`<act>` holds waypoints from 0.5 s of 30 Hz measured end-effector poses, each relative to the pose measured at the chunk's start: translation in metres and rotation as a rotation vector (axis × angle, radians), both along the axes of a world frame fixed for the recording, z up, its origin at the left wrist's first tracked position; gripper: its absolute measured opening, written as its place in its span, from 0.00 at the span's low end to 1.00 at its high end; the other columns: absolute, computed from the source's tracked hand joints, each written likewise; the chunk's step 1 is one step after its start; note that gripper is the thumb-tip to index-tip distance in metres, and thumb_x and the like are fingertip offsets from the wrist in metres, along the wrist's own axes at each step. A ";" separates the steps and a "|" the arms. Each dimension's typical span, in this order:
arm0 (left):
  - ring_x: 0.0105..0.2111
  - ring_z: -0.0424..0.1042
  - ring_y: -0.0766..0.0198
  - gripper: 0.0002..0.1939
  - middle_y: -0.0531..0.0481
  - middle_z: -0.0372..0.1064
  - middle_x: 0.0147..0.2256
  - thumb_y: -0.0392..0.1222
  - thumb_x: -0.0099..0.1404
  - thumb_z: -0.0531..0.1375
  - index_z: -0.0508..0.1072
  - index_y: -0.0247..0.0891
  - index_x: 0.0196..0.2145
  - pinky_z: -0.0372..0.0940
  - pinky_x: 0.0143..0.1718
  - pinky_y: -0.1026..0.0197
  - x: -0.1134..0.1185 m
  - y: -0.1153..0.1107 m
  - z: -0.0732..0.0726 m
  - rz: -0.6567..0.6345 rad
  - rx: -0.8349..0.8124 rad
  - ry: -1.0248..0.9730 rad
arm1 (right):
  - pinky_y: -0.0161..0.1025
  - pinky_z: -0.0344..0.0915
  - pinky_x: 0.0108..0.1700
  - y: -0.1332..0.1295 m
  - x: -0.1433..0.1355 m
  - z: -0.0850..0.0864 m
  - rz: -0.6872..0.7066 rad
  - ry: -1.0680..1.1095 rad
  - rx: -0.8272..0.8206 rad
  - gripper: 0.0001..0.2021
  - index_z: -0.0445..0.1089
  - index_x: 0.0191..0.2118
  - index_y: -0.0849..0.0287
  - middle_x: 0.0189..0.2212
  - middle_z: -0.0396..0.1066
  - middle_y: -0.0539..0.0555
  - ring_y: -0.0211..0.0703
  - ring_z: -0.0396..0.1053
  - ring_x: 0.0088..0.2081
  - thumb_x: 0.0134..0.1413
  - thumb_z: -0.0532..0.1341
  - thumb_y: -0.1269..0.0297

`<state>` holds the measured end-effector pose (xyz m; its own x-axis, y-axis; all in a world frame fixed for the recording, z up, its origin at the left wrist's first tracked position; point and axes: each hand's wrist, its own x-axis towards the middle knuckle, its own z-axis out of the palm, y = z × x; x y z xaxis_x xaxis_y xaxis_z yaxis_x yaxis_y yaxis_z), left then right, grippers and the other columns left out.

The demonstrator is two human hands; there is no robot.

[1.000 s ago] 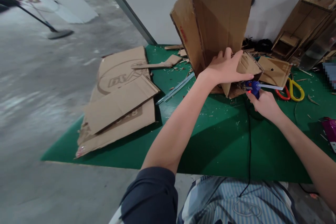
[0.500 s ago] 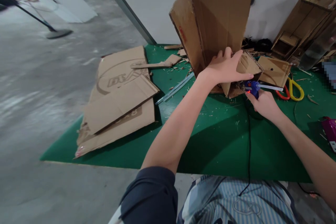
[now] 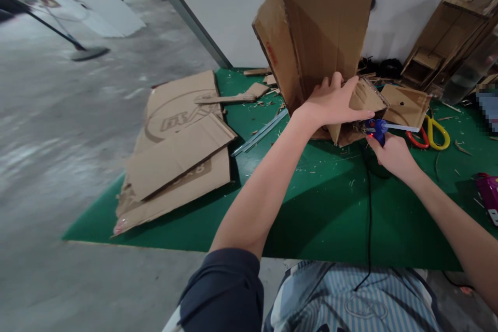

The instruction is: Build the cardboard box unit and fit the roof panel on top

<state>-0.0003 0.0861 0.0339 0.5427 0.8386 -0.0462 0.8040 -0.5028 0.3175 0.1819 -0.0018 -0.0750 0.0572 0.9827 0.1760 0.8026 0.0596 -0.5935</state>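
Green table (image 3: 319, 207) mid-frame: left hand (image 3: 330, 104) presses the half-assembled cardboard structure (image 3: 319, 36) flat-fingered, right hand (image 3: 392, 155) grips the glue gun (image 3: 375, 128), gluing unfinished.

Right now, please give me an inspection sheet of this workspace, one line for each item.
Surface: green mat on the floor, strewn with small scraps.
Job's things: upright cardboard piece; blue glue gun, red light on.
Clutter: flat cardboard sheets, scissors, clear strip, pink tool, cardboard stack.
Grippers: left hand presses the cardboard piece; right hand grips the glue gun.
Cables: black cord runs from the gun toward the person.
Surroundings: white wall, grey floor.
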 end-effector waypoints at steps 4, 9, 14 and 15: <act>0.69 0.43 0.26 0.58 0.38 0.40 0.72 0.75 0.52 0.58 0.45 0.48 0.72 0.50 0.65 0.37 0.000 -0.001 0.002 0.010 -0.006 0.026 | 0.48 0.67 0.38 0.001 0.001 -0.002 -0.021 -0.016 -0.007 0.15 0.68 0.34 0.57 0.16 0.67 0.52 0.53 0.73 0.25 0.64 0.54 0.51; 0.69 0.43 0.25 0.57 0.37 0.40 0.72 0.76 0.53 0.57 0.45 0.47 0.72 0.51 0.64 0.36 0.001 -0.002 0.002 0.008 0.005 0.032 | 0.48 0.67 0.38 -0.001 0.000 -0.001 0.009 -0.014 -0.013 0.16 0.68 0.35 0.57 0.17 0.68 0.52 0.53 0.73 0.26 0.65 0.53 0.50; 0.68 0.46 0.27 0.55 0.37 0.44 0.71 0.76 0.54 0.57 0.47 0.49 0.72 0.53 0.63 0.38 0.001 -0.002 0.001 0.008 0.025 0.031 | 0.47 0.68 0.38 -0.001 -0.003 -0.003 0.041 -0.031 0.031 0.16 0.69 0.38 0.59 0.22 0.72 0.55 0.52 0.74 0.28 0.65 0.54 0.51; 0.68 0.47 0.28 0.55 0.37 0.44 0.71 0.76 0.54 0.56 0.47 0.48 0.72 0.53 0.63 0.38 0.001 -0.002 0.002 0.007 0.028 0.034 | 0.47 0.68 0.39 -0.001 -0.004 -0.004 0.049 -0.044 0.043 0.16 0.69 0.38 0.59 0.23 0.73 0.56 0.53 0.75 0.29 0.65 0.54 0.51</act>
<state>0.0006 0.0845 0.0354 0.5350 0.8439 -0.0410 0.8179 -0.5051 0.2754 0.1781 -0.0024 -0.0791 0.0005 0.9756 0.2196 0.8232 0.1242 -0.5539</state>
